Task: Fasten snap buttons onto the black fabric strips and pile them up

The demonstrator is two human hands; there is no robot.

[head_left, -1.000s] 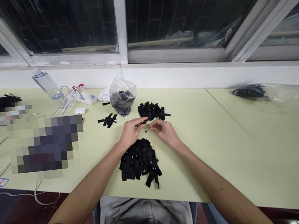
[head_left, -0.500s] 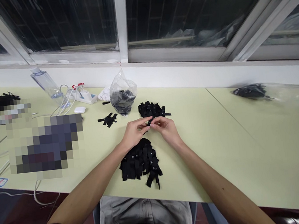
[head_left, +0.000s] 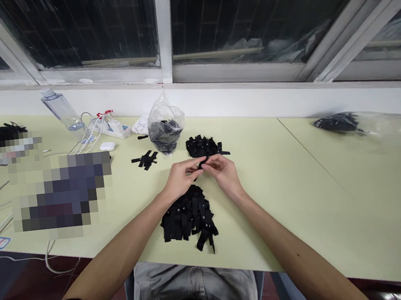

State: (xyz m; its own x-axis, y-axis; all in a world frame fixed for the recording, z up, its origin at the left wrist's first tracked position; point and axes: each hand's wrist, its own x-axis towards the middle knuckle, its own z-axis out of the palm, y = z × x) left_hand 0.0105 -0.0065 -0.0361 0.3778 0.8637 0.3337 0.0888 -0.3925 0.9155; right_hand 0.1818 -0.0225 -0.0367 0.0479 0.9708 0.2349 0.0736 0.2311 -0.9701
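Since a moment ago both hands have lifted slightly off the table [head_left: 298, 197] and drawn together. From the left: the left hand [head_left: 180, 178] pinches one end of a small black strip [head_left: 200, 164], its long axis running across between the two hands, and the right hand [head_left: 224, 172] grips the other end; both are equally near. The near pile of strips [head_left: 188, 215] lies just below the wrists, the far pile [head_left: 203, 146] and the plastic bag [head_left: 165, 125] just beyond
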